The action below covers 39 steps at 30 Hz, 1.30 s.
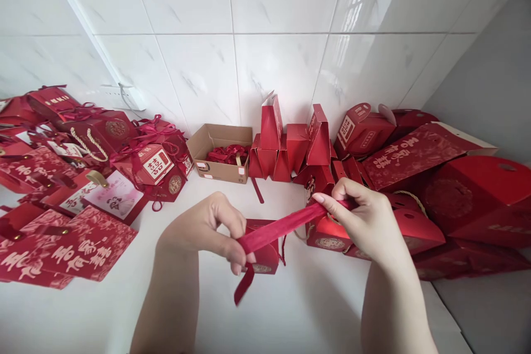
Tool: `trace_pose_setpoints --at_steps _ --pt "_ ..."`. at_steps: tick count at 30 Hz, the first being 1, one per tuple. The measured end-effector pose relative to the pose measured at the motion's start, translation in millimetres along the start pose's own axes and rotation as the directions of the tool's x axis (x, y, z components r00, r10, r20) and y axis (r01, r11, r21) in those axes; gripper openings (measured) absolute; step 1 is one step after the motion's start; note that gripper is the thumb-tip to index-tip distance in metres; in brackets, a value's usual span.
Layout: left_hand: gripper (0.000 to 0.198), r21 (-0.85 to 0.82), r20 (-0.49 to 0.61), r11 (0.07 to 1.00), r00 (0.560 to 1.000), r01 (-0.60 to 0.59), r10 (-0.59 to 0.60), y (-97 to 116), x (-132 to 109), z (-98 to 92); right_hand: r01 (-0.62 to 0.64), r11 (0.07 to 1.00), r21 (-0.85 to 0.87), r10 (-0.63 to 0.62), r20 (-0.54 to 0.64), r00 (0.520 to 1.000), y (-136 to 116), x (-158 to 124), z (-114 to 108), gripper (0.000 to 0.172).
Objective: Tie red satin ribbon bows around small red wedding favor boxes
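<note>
A red ribbon [286,227] is stretched between my two hands, slanting up to the right. My left hand [215,229] pinches it near one end, and a short tail hangs below the fingers. Higher up, my right hand [359,213] grips the other part between thumb and fingers. Behind and below the ribbon, a small red gift box [265,260] sits on the white table [265,315]; the ribbon and my left hand partly cover it. A dark red cord shows at the box's right side.
An open cardboard box [224,171] with red ribbons stands near the tiled wall. Red boxes [271,127] stand beside it, and larger red boxes [452,193] crowd the right. Ribboned boxes [155,163] and gift bags [89,243] fill the left. A loose ribbon strip [258,191] lies mid-table.
</note>
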<state>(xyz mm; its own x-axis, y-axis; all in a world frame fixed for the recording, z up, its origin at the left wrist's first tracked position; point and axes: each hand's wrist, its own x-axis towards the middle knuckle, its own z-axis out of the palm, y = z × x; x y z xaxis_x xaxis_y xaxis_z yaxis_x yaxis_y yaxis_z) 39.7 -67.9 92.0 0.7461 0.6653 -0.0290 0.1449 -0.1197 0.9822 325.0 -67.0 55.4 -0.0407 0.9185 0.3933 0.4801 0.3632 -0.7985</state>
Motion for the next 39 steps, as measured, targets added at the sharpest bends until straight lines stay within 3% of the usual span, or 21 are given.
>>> trace_pose_setpoints --at_steps 2,7,11,13,16,18,21,23,25,27,28,29,30,31,32,33,34,36,37,39 --pt "0.002 0.034 0.023 0.999 0.999 -0.023 0.022 -0.6 -3.7 -7.1 0.012 0.997 -0.078 -0.016 -0.047 0.999 3.1 0.1 -3.2 0.043" --pt "0.010 0.068 0.067 0.998 0.998 -0.002 -0.003 -7.5 -10.0 -20.2 0.026 0.968 -0.248 -0.072 -0.177 0.982 -1.3 0.5 -13.6 0.043" --pt "0.029 0.056 -0.051 0.992 0.992 0.116 -0.113 -12.2 -17.3 -26.1 -0.083 0.976 -0.200 0.031 -0.250 0.968 -4.8 3.6 -19.5 0.031" --pt "0.034 0.099 -0.179 0.960 0.954 0.262 -0.241 -11.9 -18.5 -28.3 -0.109 0.990 -0.090 0.073 -0.330 0.941 -3.2 5.6 -20.6 0.033" --pt "0.037 0.180 -0.397 0.856 0.832 0.485 -0.388 -10.6 -14.7 -30.3 -0.026 0.998 0.050 0.044 -0.390 0.920 0.7 7.0 -21.0 0.033" --pt "0.044 0.228 -0.487 0.803 0.778 0.551 -0.396 -11.6 -9.7 -30.1 0.037 0.996 0.080 -0.001 -0.410 0.912 1.4 5.3 -21.0 0.028" --pt "0.048 0.324 -0.547 0.757 0.765 0.568 -0.340 -17.7 0.6 -26.9 0.193 0.970 0.148 -0.115 -0.421 0.900 -3.3 -3.2 -18.6 0.024" --pt "0.045 0.383 -0.617 0.731 0.746 0.564 -0.253 -23.7 10.7 -21.8 0.371 0.882 0.289 -0.268 -0.341 0.901 -10.8 -12.5 -12.6 0.025" --pt "0.042 0.441 -0.702 0.719 0.706 0.536 -0.096 -29.5 24.0 -13.7 0.489 0.750 0.446 -0.480 -0.142 0.866 -21.7 -22.8 -1.0 0.020" --pt "0.040 0.499 -0.758 0.719 0.646 0.484 0.092 -33.9 38.6 -2.8 0.487 0.694 0.531 -0.646 0.159 0.747 -34.7 -32.3 15.7 0.013" --pt "0.041 0.518 -0.773 0.725 0.611 0.454 0.169 -35.4 45.3 3.2 0.460 0.704 0.541 -0.677 0.315 0.665 -41.1 -36.1 24.7 0.019" --pt "0.041 0.523 -0.785 0.744 0.575 0.416 0.231 -36.2 50.9 9.1 0.432 0.714 0.551 -0.693 0.468 0.549 -46.7 -38.9 33.0 0.028" --pt "0.040 0.518 -0.792 0.775 0.545 0.362 0.275 -36.5 55.2 14.7 0.432 0.683 0.588 -0.728 0.506 0.463 -51.1 -40.6 39.7 0.031" --pt "0.036 0.505 -0.793 0.814 0.527 0.287 0.306 -36.4 57.9 19.5 0.419 0.700 0.579 -0.713 0.533 0.455 -53.9 -40.9 44.2 0.029" --pt "0.031 0.485 -0.787 0.852 0.523 0.196 0.327 -35.8 59.2 23.2 0.387 0.757 0.526 -0.650 0.549 0.525 -55.0 -39.9 46.1 0.027" --pt "0.026 0.465 -0.770 0.880 0.535 0.097 0.348 -34.9 59.2 25.8 0.345 0.775 0.529 -0.622 0.543 0.564 -54.3 -37.5 45.6 0.024" --pt "0.021 0.453 -0.738 0.891 0.559 -0.003 0.378 -33.8 58.3 27.3 0.288 0.804 0.520 -0.562 0.507 0.654 -52.0 -33.9 43.2 0.022" --pt "0.020 0.464 -0.649 0.870 0.604 -0.168 0.463 -31.6 55.3 27.8 0.155 0.846 0.511 -0.358 0.326 0.875 -43.6 -23.8 36.3 0.020" --pt "0.021 0.487 -0.602 0.845 0.617 -0.220 0.507 -30.7 53.9 27.4 0.089 0.864 0.496 -0.236 0.242 0.941 -38.6 -18.2 33.6 0.020" --pt "0.026 0.557 -0.529 0.789 0.621 -0.260 0.578 -29.4 52.4 26.6 0.000 0.886 0.464 -0.102 0.194 0.976 -29.3 -7.5 32.0 0.023"
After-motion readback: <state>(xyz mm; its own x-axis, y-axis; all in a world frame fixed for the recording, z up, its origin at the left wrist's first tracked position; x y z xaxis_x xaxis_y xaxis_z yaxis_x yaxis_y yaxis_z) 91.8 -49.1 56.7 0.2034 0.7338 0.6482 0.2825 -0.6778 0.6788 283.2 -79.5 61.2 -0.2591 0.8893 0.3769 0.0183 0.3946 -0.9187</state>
